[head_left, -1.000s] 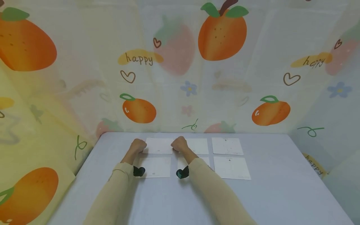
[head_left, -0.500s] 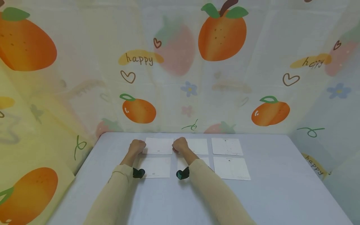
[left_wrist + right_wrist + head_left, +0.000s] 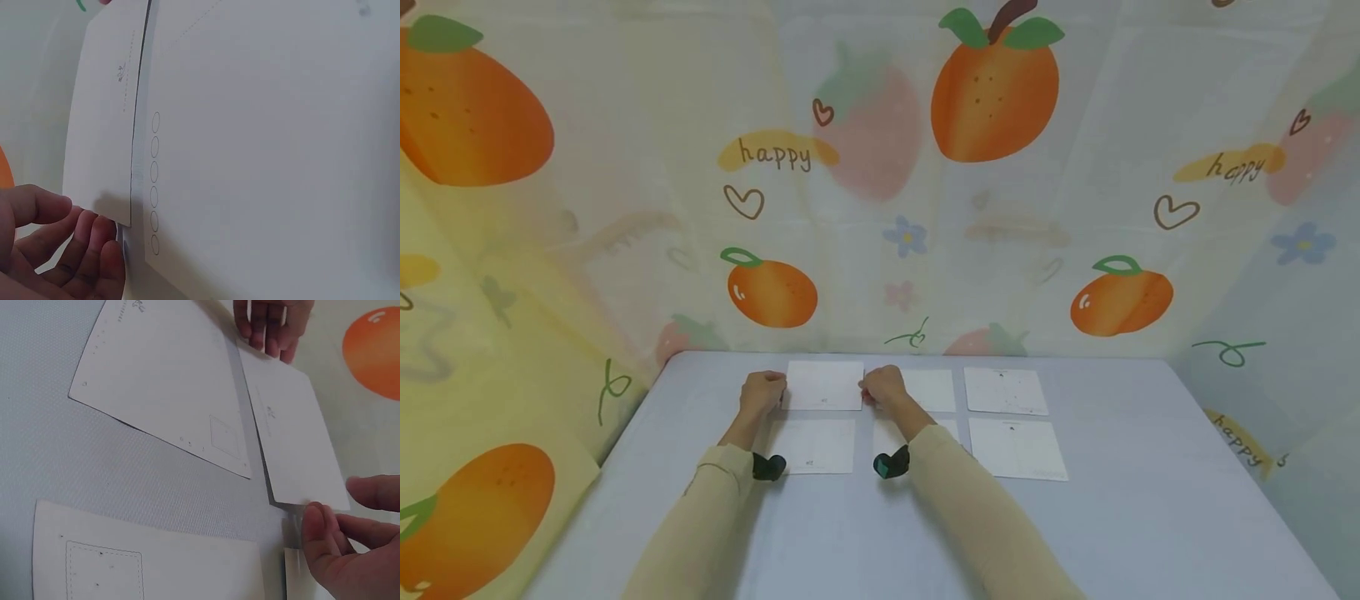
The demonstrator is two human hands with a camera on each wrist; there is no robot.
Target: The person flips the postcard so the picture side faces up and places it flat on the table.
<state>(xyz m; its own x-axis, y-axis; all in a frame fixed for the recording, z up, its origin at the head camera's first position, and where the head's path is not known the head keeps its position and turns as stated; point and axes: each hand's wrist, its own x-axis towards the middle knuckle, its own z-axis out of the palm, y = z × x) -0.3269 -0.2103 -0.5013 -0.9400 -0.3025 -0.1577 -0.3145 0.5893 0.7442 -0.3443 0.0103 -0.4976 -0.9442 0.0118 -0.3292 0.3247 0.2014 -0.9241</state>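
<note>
On the grey table [image 3: 1112, 517], seen from the head camera, six white sheets lie in two rows of three. The left hand [image 3: 762, 392] grips the 9 o'clock edge of the far-left sheet [image 3: 824, 386], and the right hand [image 3: 883, 386] grips its 3 o'clock edge, so the sheet is held between the two, with its far edge a little off the table. The near-left sheet [image 3: 814, 446] lies flat at 6 o'clock from it, the far-middle sheet [image 3: 931, 390] just beyond the right hand at 3 o'clock, and the far-right sheet [image 3: 1004, 390] and near-right sheet [image 3: 1017, 448] lie well apart from both hands. Behind the table hangs a fruit-print cloth [image 3: 880, 183].

From the left wrist, the left hand [image 3: 59, 250] sits at 7 o'clock, its curled fingers [image 3: 97, 240] under the corner of the far-left sheet [image 3: 103, 125] and the thumb above it, pinching. The near-left sheet [image 3: 269, 150] fills the picture at 3 o'clock.

From the right wrist, the right hand [image 3: 353, 540] sits at 4 o'clock, thumb and fingers [image 3: 322, 534] closed on the near corner of the far-left sheet [image 3: 294, 450]. The left hand [image 3: 272, 322] holds the opposite end at 12 o'clock. The near-left sheet [image 3: 165, 381] lies at 10 o'clock, and another sheet [image 3: 150, 562] at 7 o'clock.
</note>
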